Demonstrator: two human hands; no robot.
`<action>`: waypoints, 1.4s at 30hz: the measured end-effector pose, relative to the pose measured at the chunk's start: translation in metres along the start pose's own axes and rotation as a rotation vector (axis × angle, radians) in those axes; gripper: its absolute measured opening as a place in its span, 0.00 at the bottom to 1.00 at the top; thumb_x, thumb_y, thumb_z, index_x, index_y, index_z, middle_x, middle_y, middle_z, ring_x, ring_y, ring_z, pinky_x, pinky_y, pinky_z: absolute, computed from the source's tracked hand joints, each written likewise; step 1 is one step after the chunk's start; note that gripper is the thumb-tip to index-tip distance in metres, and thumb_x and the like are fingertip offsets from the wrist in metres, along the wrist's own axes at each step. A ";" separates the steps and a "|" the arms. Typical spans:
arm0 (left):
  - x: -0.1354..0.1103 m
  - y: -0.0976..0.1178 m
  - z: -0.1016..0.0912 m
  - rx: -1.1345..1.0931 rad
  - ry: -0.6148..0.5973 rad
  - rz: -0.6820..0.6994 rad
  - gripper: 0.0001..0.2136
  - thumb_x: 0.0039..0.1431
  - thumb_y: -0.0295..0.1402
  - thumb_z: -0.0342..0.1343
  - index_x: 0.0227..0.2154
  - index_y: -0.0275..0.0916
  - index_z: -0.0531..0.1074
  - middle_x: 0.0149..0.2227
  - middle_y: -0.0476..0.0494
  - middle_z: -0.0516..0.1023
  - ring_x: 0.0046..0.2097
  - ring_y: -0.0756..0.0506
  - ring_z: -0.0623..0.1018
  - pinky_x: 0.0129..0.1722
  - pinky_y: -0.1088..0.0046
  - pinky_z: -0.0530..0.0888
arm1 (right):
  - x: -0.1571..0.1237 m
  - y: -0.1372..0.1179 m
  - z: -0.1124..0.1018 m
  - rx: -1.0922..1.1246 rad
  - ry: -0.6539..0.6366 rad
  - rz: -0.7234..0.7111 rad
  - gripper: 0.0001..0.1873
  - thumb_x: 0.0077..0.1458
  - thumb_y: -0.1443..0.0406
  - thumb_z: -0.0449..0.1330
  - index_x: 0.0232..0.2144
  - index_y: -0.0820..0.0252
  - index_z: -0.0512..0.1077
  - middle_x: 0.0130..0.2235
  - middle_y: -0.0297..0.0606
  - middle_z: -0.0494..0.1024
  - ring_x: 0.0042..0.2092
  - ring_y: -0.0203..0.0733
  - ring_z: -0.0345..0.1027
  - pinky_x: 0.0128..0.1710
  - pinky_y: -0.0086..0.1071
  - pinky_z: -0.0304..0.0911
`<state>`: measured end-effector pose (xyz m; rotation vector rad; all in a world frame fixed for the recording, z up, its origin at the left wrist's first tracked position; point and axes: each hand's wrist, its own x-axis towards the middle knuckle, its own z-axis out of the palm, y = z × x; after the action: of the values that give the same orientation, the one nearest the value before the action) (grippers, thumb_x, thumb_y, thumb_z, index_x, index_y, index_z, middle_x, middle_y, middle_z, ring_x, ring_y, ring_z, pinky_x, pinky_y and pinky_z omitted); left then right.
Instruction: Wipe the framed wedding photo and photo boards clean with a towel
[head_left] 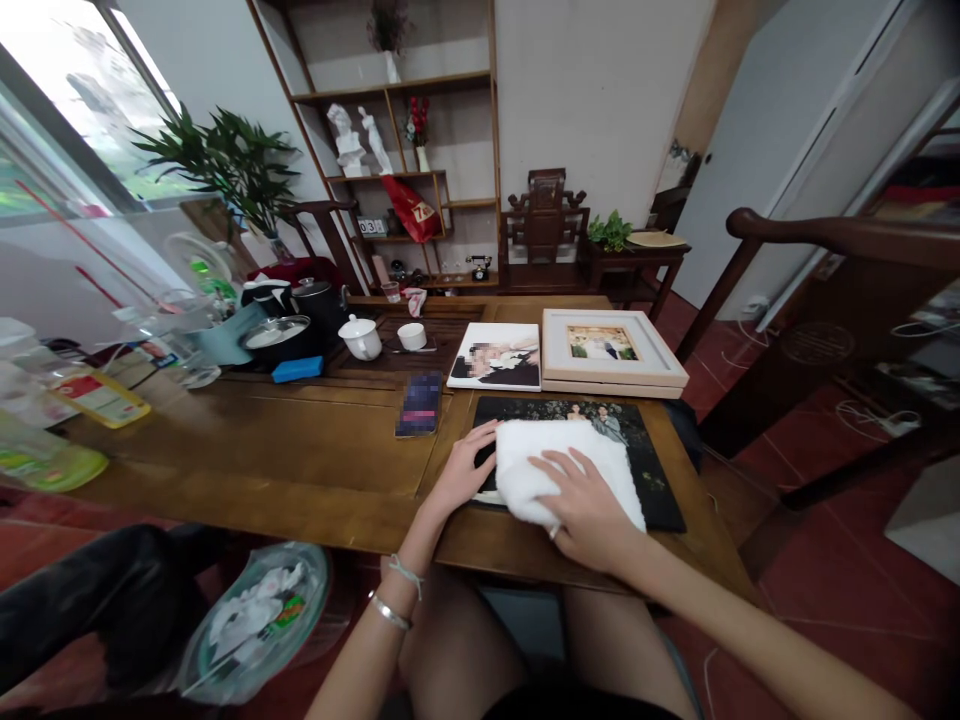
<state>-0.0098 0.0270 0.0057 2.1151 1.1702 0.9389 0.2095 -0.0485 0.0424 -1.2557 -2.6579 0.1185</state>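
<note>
A white cloth point(555, 455) lies on a dark photo print point(652, 470) at the near edge of the wooden table point(300, 450). My right hand point(589, 505) presses flat on the cloth, fingers spread over it. To its left, my left hand point(465, 465) rests on the left edge of the print, fingers extended and holding it down. Most of the print's left half is hidden under the cloth and hands.
Beyond the print lie a canvas photo point(496, 357) and a framed photo point(609, 347) on a stack. A phone point(420, 404) lies left of the print. Teaware, pots and bottles crowd the table's left. A bin point(255, 615) stands below, a wooden chair point(825, 300) at right.
</note>
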 end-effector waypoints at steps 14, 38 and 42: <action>-0.001 -0.003 0.003 0.008 0.028 0.003 0.17 0.61 0.37 0.52 0.52 0.43 0.71 0.59 0.43 0.69 0.62 0.43 0.66 0.62 0.57 0.61 | -0.028 0.029 -0.009 -0.284 0.051 0.390 0.17 0.50 0.69 0.56 0.43 0.61 0.76 0.58 0.53 0.65 0.58 0.64 0.52 0.56 0.58 0.46; 0.000 0.000 0.002 0.008 0.032 -0.021 0.17 0.63 0.34 0.48 0.52 0.42 0.70 0.58 0.42 0.69 0.61 0.42 0.66 0.62 0.56 0.60 | -0.021 -0.006 -0.008 -0.116 -0.038 0.133 0.17 0.49 0.65 0.58 0.42 0.61 0.77 0.60 0.53 0.62 0.59 0.64 0.50 0.57 0.56 0.45; -0.001 0.000 0.001 -0.003 0.018 -0.002 0.16 0.64 0.34 0.45 0.51 0.43 0.72 0.58 0.43 0.70 0.61 0.43 0.66 0.62 0.57 0.61 | -0.007 -0.020 -0.004 0.022 -0.052 -0.131 0.17 0.47 0.63 0.60 0.41 0.57 0.77 0.61 0.47 0.61 0.60 0.59 0.49 0.60 0.50 0.44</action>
<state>-0.0090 0.0265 0.0044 2.1064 1.1790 0.9603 0.1998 -0.0666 0.0488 -1.0823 -2.7667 0.1620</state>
